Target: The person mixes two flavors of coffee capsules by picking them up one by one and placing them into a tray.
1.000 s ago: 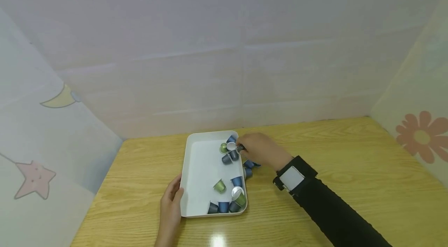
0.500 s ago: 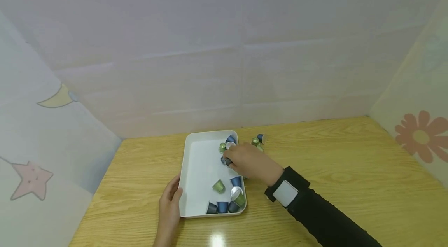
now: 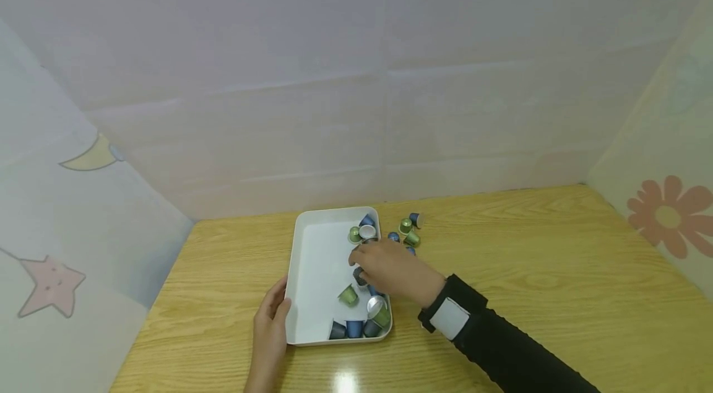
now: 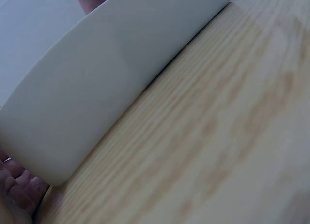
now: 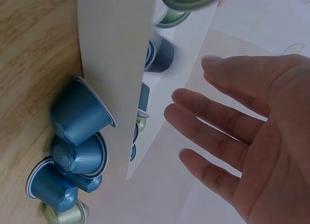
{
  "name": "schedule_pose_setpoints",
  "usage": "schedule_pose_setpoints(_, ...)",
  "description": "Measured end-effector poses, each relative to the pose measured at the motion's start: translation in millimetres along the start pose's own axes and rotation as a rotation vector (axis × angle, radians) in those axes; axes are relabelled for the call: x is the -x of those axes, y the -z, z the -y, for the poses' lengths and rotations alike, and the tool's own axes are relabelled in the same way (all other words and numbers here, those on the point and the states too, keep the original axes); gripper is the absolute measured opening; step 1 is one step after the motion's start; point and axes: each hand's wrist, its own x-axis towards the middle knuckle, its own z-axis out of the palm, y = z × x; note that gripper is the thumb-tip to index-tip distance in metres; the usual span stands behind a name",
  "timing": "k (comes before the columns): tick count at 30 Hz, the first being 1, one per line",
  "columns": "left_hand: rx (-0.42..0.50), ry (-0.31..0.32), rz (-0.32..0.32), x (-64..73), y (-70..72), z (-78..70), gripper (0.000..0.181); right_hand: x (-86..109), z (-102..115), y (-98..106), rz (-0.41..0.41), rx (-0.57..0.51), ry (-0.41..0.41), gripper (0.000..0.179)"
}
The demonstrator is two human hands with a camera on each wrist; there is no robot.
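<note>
In the head view, a shallow white tray point(image 3: 312, 275) lies on the table with coffee capsules along its right side. My left hand point(image 3: 270, 325) holds the tray's left side near the front corner; the left wrist view shows curled fingers point(image 4: 24, 187) at the tray wall point(image 4: 97, 83). My right hand point(image 3: 390, 266) is over the tray's right rim. In the right wrist view that hand point(image 5: 232, 127) has its fingers spread apart with nothing between them. A blurred dark capsule point(image 5: 162, 54) is inside the tray, away from the fingertips. A green capsule point(image 3: 349, 296) lies near the tray's middle.
Outside the tray's right wall, blue capsules point(image 5: 80, 112) lie in a heap on the wooden table point(image 3: 529, 269), partly behind my right hand in the head view. Green capsules point(image 3: 406, 226) and a blue one point(image 3: 415, 220) sit farther back. A pale patterned wall point(image 3: 312, 133) stands behind.
My right hand has moved from the tray's right rim inward and nearer, and its fingers have let go of a dark capsule, now in the tray. My left hand stays put.
</note>
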Motion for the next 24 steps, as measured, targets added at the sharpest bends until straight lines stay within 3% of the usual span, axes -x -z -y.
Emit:
schedule_pose_setpoints(10,0.004,0.009,0.003,0.6,-0.2,-0.3,0.04,1.2,0.2,-0.9,0.006,-0.006,-0.01,0.022)
schedule_pose_setpoints(24,0.009,0.013,-0.003,-0.7,0.2,1.0,0.04,13.6,-9.5,5.9,0.026,-0.086,-0.129,0.031)
